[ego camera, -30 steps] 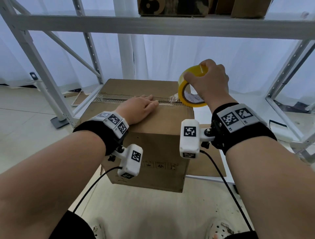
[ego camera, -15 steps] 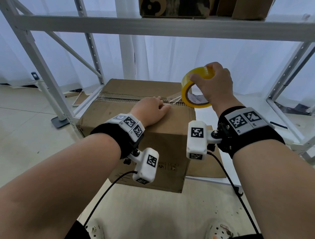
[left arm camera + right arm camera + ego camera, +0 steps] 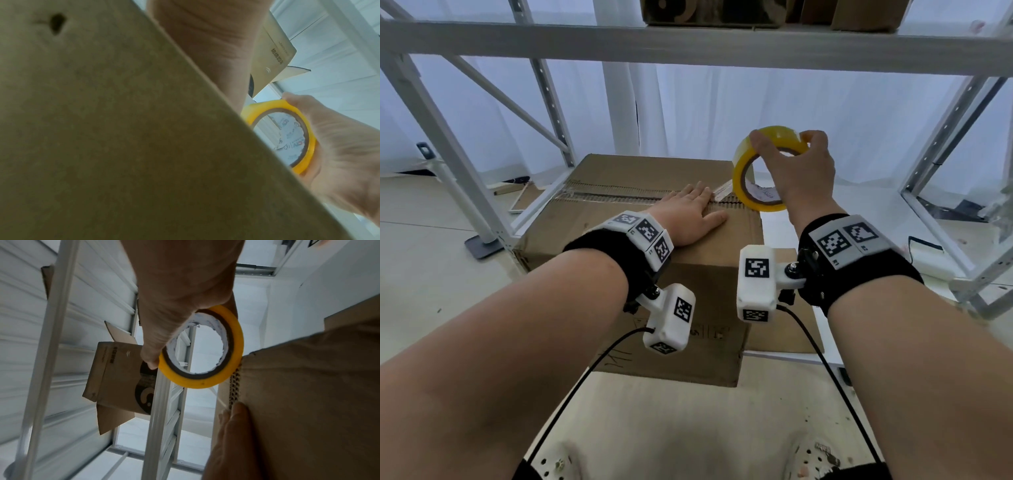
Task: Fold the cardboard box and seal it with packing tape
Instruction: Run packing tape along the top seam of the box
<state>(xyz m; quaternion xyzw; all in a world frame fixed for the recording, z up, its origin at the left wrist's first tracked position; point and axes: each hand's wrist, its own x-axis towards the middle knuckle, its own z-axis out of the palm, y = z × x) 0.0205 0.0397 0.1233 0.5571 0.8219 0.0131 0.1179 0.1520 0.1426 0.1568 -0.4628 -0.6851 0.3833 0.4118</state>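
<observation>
left hand [image 3: 690, 219]: flat, fingers straight, pressing cardboard box [image 3: 619, 246] top seam | right hand [image 3: 799, 174]: gripping tape roll [image 3: 760, 171], 2 o'clock of left hand

Soft, even daylight through curtains; wrist views blurred, edges warped.

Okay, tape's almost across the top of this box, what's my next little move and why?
Probably carry the yellow tape roll in your right hand past the box's right edge and down its side. The left hand lies flat on the cardboard box at the seam, and the roll sits at that edge.
</observation>
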